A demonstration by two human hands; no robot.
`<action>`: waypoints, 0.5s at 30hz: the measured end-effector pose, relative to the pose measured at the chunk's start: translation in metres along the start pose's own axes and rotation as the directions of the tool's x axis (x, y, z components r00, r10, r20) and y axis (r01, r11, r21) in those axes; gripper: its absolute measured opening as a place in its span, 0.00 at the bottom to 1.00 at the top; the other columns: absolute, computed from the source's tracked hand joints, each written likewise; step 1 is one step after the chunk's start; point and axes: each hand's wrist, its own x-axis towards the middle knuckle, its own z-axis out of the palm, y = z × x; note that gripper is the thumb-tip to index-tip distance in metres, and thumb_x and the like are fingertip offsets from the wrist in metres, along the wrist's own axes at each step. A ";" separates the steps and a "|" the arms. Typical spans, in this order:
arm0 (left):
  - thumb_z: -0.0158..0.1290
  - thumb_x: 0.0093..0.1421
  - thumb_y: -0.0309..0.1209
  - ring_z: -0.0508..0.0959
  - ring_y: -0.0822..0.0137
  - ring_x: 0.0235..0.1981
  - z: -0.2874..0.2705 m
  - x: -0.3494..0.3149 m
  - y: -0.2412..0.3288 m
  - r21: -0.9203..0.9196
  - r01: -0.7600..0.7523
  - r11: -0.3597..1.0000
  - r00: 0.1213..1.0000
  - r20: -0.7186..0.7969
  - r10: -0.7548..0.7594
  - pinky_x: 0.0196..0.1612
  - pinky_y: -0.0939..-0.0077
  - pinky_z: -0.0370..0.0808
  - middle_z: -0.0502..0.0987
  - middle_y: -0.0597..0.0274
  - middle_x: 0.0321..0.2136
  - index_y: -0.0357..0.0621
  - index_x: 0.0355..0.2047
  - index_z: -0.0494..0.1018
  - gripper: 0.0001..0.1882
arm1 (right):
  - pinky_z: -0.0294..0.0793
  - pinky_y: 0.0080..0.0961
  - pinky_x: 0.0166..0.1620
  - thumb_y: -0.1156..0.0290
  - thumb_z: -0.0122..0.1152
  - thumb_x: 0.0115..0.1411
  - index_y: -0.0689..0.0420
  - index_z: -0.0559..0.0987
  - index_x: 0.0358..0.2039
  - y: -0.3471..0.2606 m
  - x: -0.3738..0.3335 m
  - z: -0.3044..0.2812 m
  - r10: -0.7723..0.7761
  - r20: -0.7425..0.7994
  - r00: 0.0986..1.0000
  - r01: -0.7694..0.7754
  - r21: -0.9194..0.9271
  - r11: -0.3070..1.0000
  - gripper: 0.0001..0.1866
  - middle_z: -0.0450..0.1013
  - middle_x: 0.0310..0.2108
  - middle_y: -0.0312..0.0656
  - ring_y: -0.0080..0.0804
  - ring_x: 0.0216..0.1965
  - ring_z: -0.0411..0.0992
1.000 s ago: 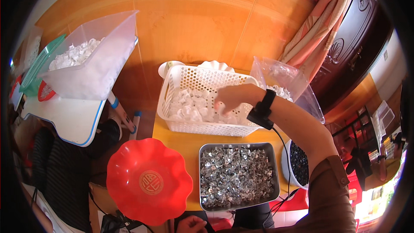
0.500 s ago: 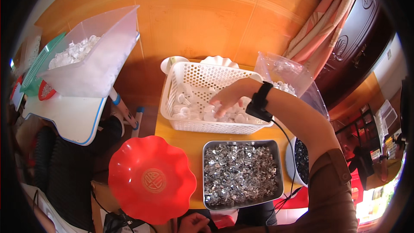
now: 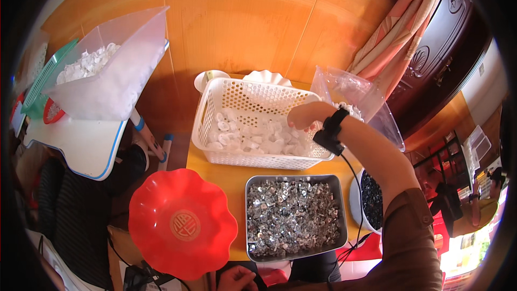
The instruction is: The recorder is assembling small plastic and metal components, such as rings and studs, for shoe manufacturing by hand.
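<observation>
My right hand [image 3: 309, 115] is over the right end of a white perforated plastic basket [image 3: 253, 160], its fingers curled downward. Whatever they may hold is hidden from view. Below it in the basket lie many small translucent white plastic pieces [image 3: 250, 141]. My left hand [image 3: 237, 278] rests low at the bottom edge, near my lap, fingers bent together; I cannot make out anything in it. Between me and the basket stands a metal tray [image 3: 342, 221] full of small shiny metal parts [image 3: 293, 218]. A dark strapped device [image 3: 329, 133] with a cable sits on my right wrist.
Left of the tray is a red scalloped bowl [image 3: 215, 205]. A bowl of black parts [image 3: 371, 199] stands on the right. A clear bin [image 3: 385, 110] is behind my right arm. Another bin [image 3: 116, 83] of white pieces stands on a white side table [image 3: 81, 148]. The cable hangs beside the tray.
My right hand has moved right and up from the pieces in the basket's middle, and its spread fingers have curled in. The view has shifted slightly; my left hand stays low.
</observation>
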 end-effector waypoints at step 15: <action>0.52 0.62 0.29 0.76 0.70 0.20 -0.002 0.003 0.008 -0.019 0.059 0.998 0.998 0.009 -0.059 0.25 0.80 0.74 0.74 0.61 0.19 0.39 0.32 0.70 0.06 | 0.71 0.35 0.47 0.76 0.52 0.47 0.51 0.72 0.52 -0.065 0.124 -0.008 -0.337 -0.382 0.861 0.388 0.063 0.920 0.28 0.69 0.49 0.48 0.47 0.48 0.70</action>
